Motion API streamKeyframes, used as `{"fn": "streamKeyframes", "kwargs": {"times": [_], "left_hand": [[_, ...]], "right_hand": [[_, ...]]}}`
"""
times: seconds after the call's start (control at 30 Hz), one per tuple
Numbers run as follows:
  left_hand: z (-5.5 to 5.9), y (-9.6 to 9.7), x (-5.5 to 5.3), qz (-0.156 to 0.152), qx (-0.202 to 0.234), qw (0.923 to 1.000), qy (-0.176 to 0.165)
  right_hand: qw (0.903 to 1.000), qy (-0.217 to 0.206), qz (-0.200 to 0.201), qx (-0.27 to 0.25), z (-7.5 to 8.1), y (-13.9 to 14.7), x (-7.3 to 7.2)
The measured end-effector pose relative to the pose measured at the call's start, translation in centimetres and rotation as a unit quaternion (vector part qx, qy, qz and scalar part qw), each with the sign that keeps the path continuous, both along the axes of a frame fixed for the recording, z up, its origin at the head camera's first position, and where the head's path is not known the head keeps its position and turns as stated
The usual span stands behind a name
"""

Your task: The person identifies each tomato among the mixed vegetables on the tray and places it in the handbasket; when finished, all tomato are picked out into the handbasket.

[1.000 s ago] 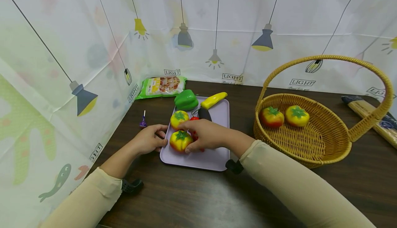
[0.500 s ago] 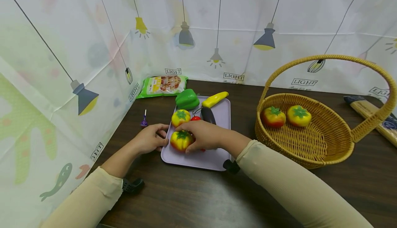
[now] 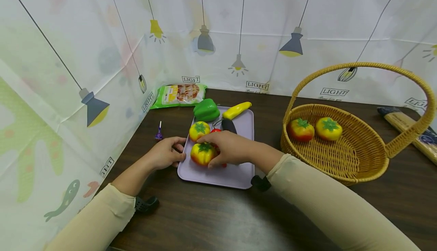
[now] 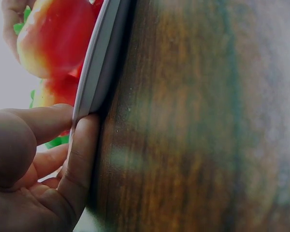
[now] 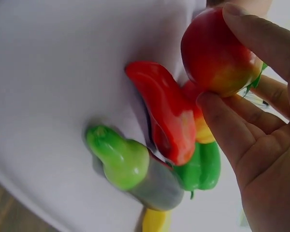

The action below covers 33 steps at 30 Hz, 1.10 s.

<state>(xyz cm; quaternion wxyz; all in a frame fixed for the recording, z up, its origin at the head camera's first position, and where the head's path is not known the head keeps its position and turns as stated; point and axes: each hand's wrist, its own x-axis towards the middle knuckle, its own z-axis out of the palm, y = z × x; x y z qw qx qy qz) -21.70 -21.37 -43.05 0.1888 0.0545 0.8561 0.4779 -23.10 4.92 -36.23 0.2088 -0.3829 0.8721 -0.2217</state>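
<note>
In the head view my right hand point(image 3: 232, 147) grips a yellow-and-red tomato point(image 3: 201, 155) over the left part of a lilac tray point(image 3: 218, 180). The right wrist view shows thumb and fingers around this tomato point(image 5: 217, 53), above the tray's surface. My left hand point(image 3: 166, 153) pinches the tray's left rim point(image 4: 89, 72) between thumb and fingers. On the tray are another tomato point(image 3: 199, 130), a green bell pepper point(image 3: 206, 109), a yellow elongated vegetable point(image 3: 237, 110), an eggplant point(image 3: 228, 125), a red pepper point(image 5: 164, 116) and a light-green gourd-shaped vegetable point(image 5: 118, 157).
A wicker basket point(image 3: 370, 158) with a tall handle stands on the right, holding two tomatoes point(image 3: 315, 129). A green food packet point(image 3: 179, 95) lies behind the tray, a purple-wrapped lollipop point(image 3: 159, 133) to its left. Beyond the basket lies a long package point(image 3: 406, 127).
The gripped tomato has shifted slightly right, away from the tray's left rim, with my right hand. My left hand stays at the rim.
</note>
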Motion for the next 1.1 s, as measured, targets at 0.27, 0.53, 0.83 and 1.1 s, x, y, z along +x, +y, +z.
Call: {"fn": "streamKeyframes", "kwargs": {"times": [0.27,0.53,0.83,1.1], "left_hand": [[-0.1,0.1,0.0,0.000,-0.003,1.0000,0.000],[-0.2,0.0,0.1,0.001,-0.005,1.0000,0.008],[-0.1,0.1,0.1,0.001,-0.005,1.0000,0.006],[-0.1,0.3,0.1,-0.004,-0.005,1.0000,0.005]], "right_hand": [[0.9999,0.001,-0.009,-0.011,1.5,2.1,0.1],[0.9990,-0.016,-0.041,-0.012,2.6,4.9,0.1],[0.9980,-0.005,-0.060,-0.020,3.2,7.7,0.0],[0.9958,0.015,-0.090,-0.006,3.8,9.6,0.4]]}}
